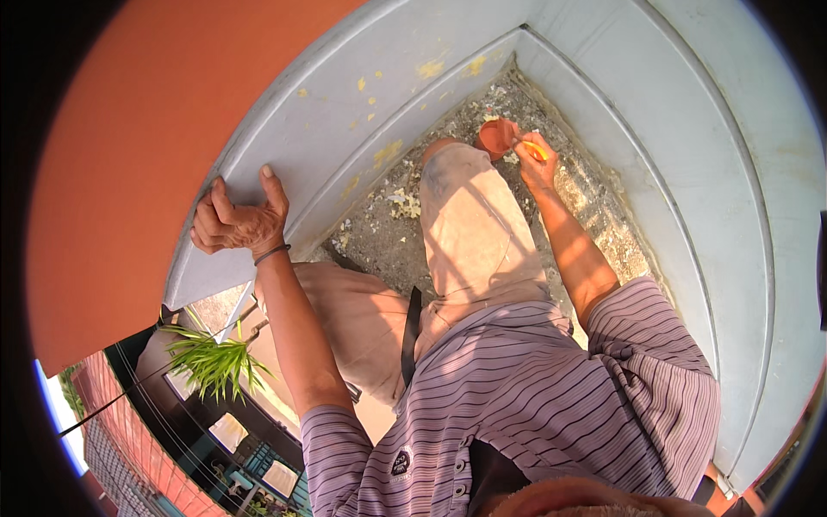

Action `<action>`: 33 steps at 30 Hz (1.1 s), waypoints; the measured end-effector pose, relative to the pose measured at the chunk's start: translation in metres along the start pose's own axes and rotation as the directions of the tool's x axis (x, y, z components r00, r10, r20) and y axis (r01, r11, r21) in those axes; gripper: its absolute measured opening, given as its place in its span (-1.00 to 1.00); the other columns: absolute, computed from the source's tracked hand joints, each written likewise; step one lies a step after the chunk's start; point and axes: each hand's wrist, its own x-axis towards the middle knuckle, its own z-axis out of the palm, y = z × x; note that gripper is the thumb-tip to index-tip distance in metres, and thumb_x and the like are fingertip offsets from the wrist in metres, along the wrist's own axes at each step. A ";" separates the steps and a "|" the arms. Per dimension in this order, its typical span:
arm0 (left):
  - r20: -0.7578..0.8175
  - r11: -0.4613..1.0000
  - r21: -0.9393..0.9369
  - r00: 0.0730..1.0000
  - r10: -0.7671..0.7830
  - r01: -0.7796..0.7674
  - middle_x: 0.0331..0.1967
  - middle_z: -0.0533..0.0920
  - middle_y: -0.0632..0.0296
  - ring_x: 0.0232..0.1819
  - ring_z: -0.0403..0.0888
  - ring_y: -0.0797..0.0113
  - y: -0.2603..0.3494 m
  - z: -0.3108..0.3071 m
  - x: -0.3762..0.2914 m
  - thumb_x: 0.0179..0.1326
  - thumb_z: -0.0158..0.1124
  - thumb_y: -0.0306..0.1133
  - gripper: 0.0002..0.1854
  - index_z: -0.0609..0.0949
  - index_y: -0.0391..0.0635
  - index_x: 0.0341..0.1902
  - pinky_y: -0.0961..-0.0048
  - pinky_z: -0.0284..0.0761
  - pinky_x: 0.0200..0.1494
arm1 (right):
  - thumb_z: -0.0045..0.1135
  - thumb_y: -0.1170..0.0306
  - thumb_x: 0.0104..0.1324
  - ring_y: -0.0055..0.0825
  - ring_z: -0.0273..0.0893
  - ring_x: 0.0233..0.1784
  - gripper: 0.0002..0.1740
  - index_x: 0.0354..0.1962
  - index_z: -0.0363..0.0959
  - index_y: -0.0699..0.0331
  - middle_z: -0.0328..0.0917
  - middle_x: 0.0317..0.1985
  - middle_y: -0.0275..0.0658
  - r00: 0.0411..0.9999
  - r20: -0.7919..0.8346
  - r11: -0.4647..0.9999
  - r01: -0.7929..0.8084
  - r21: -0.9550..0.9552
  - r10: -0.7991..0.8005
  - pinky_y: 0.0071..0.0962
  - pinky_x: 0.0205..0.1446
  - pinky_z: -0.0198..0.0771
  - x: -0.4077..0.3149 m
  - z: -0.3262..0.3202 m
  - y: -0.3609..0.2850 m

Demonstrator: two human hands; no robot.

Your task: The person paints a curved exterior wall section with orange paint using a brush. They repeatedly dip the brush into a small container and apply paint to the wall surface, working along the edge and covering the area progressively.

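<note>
In my right hand (537, 161) is a paintbrush with a yellow-orange handle (535, 150). Its bristles (508, 128), coated in reddish-orange paint, are at the mouth of a small reddish-orange container (493, 138), just beyond my bent knee. Whether the brush touches the paint inside cannot be made out. My left hand (242, 220) is braced on the rounded ledge (229, 161) of the grey wall. Its fingers curl over the ledge towards the orange upper wall (129, 168), and the thumb lies apart on the grey face (310, 148).
Two grey walls meet in a corner (523, 27); yellow patches (387, 154) mark the left one. Paint flakes (406, 203) litter the rough concrete floor (381, 249). At lower left are a leafy plant (216, 362), thin cables and pale chair seats (228, 432) at a lower level.
</note>
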 end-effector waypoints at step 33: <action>-0.022 0.999 -0.050 1.000 -0.019 0.018 0.19 0.45 0.18 0.32 0.37 0.08 0.007 -0.011 0.006 0.22 0.47 0.19 -0.25 0.52 -0.01 0.34 -0.11 0.06 0.50 | 0.25 0.42 0.27 -0.53 0.49 -0.32 -0.85 -0.24 0.60 0.32 0.58 -0.37 -0.22 0.995 -0.046 0.994 0.081 -0.068 -0.085 -0.42 -0.20 0.42 0.001 0.004 -0.007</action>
